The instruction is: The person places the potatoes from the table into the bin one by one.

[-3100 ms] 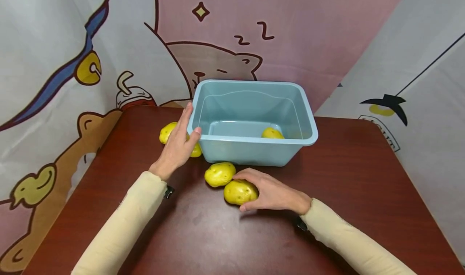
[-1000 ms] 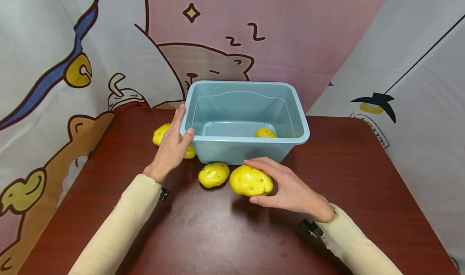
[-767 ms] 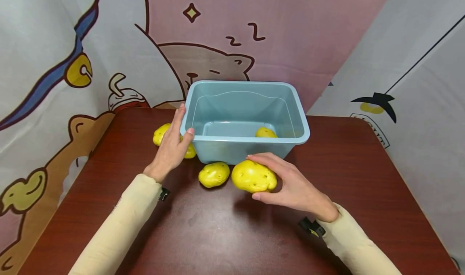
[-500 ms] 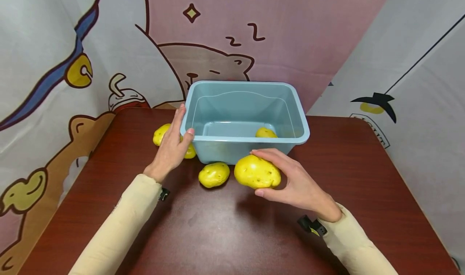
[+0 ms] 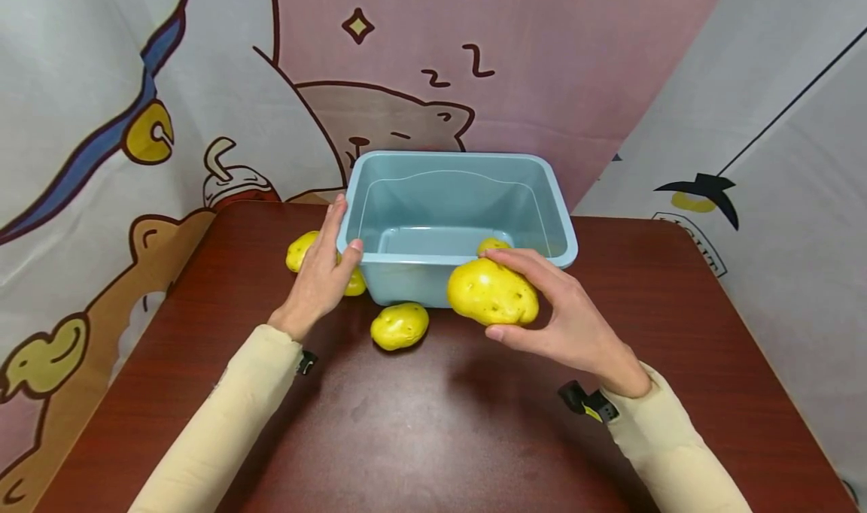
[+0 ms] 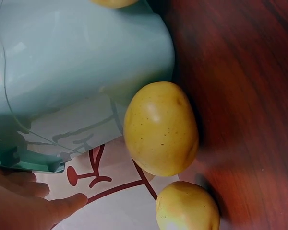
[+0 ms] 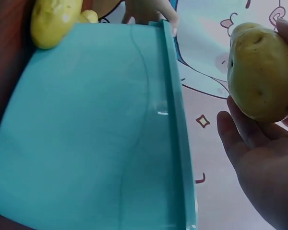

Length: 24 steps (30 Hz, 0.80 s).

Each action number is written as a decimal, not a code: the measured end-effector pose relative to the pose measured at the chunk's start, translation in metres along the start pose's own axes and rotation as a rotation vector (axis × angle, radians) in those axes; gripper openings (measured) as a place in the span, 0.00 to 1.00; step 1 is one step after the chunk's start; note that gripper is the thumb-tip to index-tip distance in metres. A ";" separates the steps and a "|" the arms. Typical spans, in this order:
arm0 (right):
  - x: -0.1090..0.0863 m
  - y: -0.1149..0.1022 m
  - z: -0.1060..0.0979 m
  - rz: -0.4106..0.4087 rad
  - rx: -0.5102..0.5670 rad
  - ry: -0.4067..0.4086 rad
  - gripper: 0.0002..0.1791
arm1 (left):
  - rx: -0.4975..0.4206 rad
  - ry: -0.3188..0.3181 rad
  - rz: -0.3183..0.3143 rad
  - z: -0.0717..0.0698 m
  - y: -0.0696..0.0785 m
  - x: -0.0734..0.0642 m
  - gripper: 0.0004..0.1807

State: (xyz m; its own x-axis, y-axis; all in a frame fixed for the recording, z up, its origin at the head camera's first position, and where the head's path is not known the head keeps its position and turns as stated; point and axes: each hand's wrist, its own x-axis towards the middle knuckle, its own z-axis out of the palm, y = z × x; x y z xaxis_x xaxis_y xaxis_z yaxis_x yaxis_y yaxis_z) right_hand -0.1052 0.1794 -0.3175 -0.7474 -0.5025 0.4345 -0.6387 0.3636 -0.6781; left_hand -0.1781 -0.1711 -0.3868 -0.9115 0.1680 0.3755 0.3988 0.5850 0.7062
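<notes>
My right hand (image 5: 579, 325) grips a yellow potato (image 5: 493, 293) between thumb and fingers, raised above the table in front of the light-blue plastic tub (image 5: 413, 281). In the right wrist view, this potato (image 7: 261, 72) is beside the tub's rim (image 7: 182, 134). With fingers straight, my left hand (image 5: 318, 280) rests against the tub's left rim. Inside the tub lies one potato (image 5: 494, 244), partly hidden by the front rim and my right hand. Another potato (image 5: 400, 326) sits on the table before the tub. Two more potatoes (image 6: 161, 129) lie beside its left side, partly covered by my left hand in the head view.
The tub stands near the far edge of a dark red-brown wooden table (image 5: 406, 438). Behind and around it hangs a cloth (image 5: 542, 62) printed with cartoon animals. A dark strap device (image 5: 588, 402) shows at my right wrist.
My right hand has taken hold of the potato from the table, lifted it and carried it slightly right, up toward the tub's front rim. The left hand stays at the tub.
</notes>
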 end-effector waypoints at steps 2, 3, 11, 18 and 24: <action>0.003 -0.001 -0.003 -0.015 0.005 0.019 0.47 | 0.000 0.000 0.001 0.000 0.000 0.000 0.47; 0.005 -0.002 -0.004 -0.023 0.007 0.029 0.48 | 0.001 0.001 0.002 0.000 0.000 0.000 0.47; 0.021 -0.001 -0.015 -0.053 -0.022 0.097 0.49 | 0.012 -0.004 0.008 0.000 0.003 -0.002 0.47; 0.036 0.001 -0.027 -0.037 -0.097 0.112 0.47 | 0.022 -0.003 0.002 0.001 0.004 -0.003 0.45; 0.051 0.007 -0.034 0.023 -0.148 0.090 0.43 | 0.021 -0.002 0.004 0.000 0.005 -0.004 0.46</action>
State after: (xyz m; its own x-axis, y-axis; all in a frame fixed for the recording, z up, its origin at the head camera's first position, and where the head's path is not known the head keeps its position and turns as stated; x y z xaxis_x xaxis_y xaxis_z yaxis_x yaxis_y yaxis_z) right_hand -0.1542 0.1827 -0.2801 -0.7711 -0.4232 0.4757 -0.6364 0.4892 -0.5963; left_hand -0.1725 -0.1689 -0.3849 -0.9100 0.1720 0.3774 0.4004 0.6012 0.6915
